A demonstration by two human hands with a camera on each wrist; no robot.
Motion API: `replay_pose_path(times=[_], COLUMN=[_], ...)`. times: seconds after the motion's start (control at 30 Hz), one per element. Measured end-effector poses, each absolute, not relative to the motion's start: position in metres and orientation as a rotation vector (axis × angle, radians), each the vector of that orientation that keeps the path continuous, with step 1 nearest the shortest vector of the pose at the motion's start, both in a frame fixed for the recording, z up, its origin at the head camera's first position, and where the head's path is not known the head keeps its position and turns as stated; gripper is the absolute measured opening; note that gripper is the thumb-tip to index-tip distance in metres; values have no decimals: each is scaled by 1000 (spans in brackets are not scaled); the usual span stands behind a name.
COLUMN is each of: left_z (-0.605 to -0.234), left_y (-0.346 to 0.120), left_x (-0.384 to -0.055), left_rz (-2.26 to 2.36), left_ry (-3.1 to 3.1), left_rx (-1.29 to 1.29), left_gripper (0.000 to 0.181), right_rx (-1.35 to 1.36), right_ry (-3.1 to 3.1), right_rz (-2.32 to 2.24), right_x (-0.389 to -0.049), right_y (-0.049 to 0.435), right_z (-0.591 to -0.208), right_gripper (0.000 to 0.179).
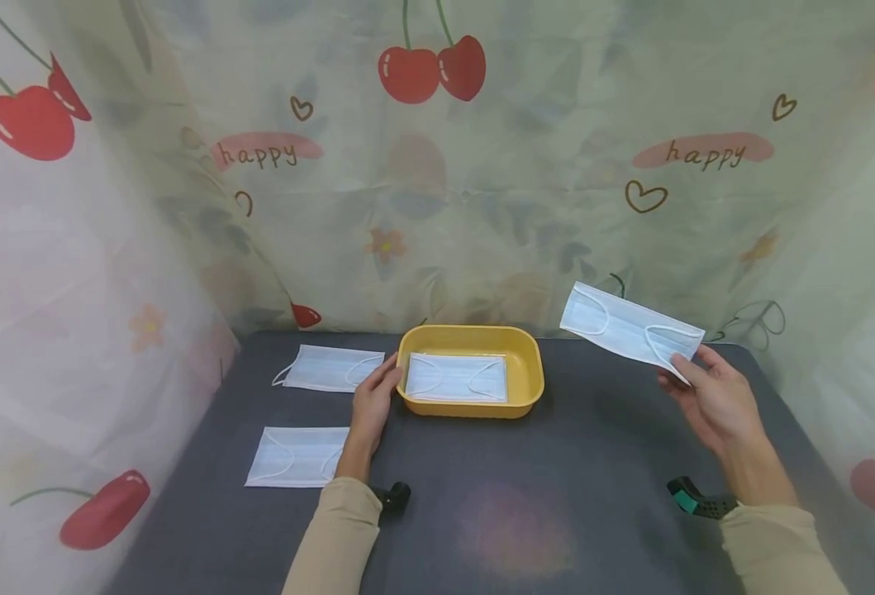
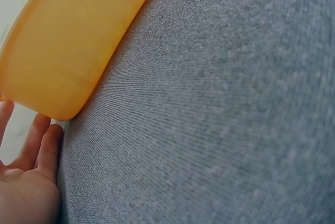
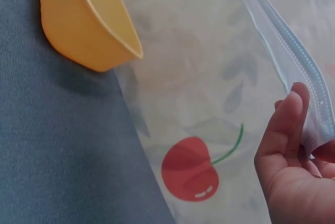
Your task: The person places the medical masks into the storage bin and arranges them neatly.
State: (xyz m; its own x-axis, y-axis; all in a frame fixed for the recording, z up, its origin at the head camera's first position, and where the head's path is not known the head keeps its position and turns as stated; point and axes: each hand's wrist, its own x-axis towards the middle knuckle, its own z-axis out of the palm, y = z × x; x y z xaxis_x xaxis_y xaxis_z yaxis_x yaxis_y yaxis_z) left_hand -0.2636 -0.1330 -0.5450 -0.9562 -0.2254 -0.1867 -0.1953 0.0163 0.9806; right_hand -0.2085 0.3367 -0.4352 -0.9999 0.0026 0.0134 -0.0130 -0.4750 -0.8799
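A yellow rectangular tray (image 1: 474, 410) stands at the table's back middle with a pale blue face mask (image 1: 455, 380) lying flat in it. My left hand (image 1: 371, 406) is at the tray's left end; in the left wrist view its fingers (image 2: 48, 148) reach out fairly straight to the tray wall (image 2: 63, 51). Up to the right of the tray, my right hand (image 1: 720, 405) pinches another face mask (image 1: 623, 324) by its near right corner, thumb on top. That mask (image 3: 293, 51) hangs tilted in the air, ear loops showing.
Left of the tray, one face mask (image 1: 325, 369) lies at the table's back and another face mask (image 1: 294, 457) nearer the front, partly behind my left arm. The dark grey table (image 1: 437, 496) meets a cherry-printed curtain (image 1: 474, 207) at the back and both sides.
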Motion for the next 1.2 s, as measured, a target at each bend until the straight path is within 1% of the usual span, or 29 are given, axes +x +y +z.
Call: replay_pose_path(times=[0.2,0.4,0.67,1.0,1.2], left_z=[-544,-543,-544,-543,-545], left_y=[-131,-130,-133,-133,-133], left_x=[-263,-262,-264,-263,-263], left_rz=[-2143,-2146,-2138,-2147,-2140], left_ry=[-2230,-2239,-2224,-2223,-2217], left_rx=[451,450,459,461,454], left_gripper=[44,44,43,43,43], right_rx=[31,32,106,85,54], right_ry=[-1682,-1788,-1859,-2017,-2140], right_rz=[2680,2637,2632,2576,2509], right_x=[-208,-207,-211,-213,-222], right_y=[329,322,305,285,271], right_z=[-424,-416,-405,-401,-402], right_gripper=[28,40,37,38,52])
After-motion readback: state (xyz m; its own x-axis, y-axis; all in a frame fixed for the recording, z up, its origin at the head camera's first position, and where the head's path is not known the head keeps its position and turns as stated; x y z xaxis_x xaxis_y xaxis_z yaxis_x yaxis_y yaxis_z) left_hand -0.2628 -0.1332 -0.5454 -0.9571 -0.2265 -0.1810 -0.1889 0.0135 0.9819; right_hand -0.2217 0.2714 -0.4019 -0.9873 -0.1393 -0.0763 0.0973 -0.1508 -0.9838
